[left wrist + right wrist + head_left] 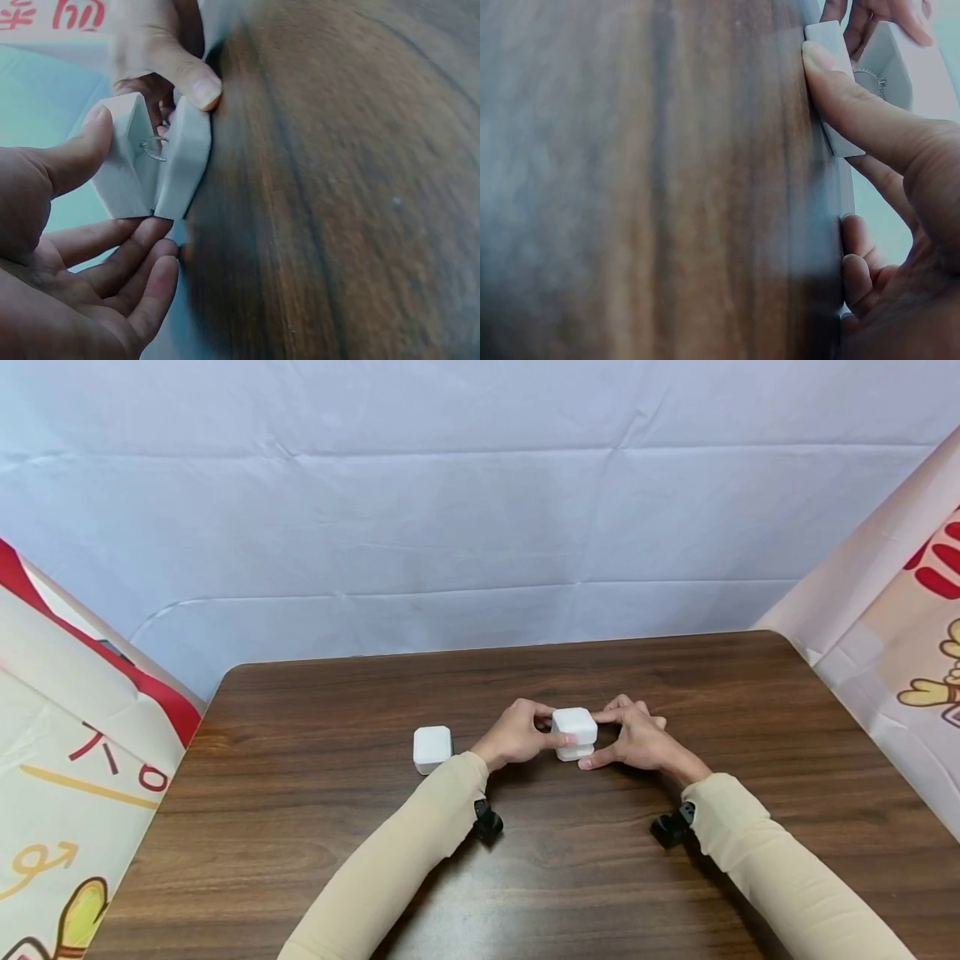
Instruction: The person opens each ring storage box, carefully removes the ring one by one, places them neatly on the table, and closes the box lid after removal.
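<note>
Between the two hands is a small white ring box [574,724], partly open, its base on the table. My left hand [519,735] pinches the lid [122,176] between thumb and fingers. The base [187,157] is gripped by my right hand [636,737], with the thumb [855,97] along its side. Through the gap a thin silvery ring [154,148] shows, standing in the box; the right wrist view also catches it. To the left of the left hand, a second white box [432,747] sits on the table, touched by neither hand.
A brown wood-grain table [315,843] with rounded corners lies under everything. Behind it hangs a pale creased sheet [450,527]. Printed cloths with red and yellow drawings hang at the left and right sides. Each wrist wears a small black camera.
</note>
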`<action>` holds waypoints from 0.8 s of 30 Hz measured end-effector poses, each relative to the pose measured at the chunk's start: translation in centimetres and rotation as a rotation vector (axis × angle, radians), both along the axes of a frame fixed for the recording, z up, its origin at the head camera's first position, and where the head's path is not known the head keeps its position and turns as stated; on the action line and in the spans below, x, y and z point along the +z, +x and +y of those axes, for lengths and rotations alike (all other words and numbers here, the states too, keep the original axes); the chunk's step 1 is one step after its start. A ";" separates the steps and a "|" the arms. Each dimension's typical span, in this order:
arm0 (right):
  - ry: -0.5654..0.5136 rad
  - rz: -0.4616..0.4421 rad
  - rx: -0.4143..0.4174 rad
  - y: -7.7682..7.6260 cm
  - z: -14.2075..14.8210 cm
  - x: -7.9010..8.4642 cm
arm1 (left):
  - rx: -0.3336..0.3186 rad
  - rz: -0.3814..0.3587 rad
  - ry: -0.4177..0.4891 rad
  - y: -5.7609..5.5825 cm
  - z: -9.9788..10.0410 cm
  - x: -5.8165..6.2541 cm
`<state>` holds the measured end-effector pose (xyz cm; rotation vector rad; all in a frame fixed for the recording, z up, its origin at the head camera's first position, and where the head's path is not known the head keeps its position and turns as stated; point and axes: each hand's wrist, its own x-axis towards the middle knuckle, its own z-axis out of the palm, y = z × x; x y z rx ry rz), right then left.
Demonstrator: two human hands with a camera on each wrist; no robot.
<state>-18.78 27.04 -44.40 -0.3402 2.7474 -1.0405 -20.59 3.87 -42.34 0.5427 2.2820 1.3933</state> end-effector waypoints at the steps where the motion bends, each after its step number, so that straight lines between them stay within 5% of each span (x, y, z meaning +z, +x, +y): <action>1: 0.000 -0.002 -0.001 0.0 0.0 0.0 | 0.003 -0.018 0.015 -0.1 0.0 0.0; 10: 0.019 0.011 -0.006 0.0 -0.1 -0.1 | 0.043 -0.163 0.084 -0.4 -0.1 0.1; 24: 0.031 0.001 -0.003 0.0 -0.1 0.1 | 0.105 -0.256 0.048 -0.8 0.2 0.6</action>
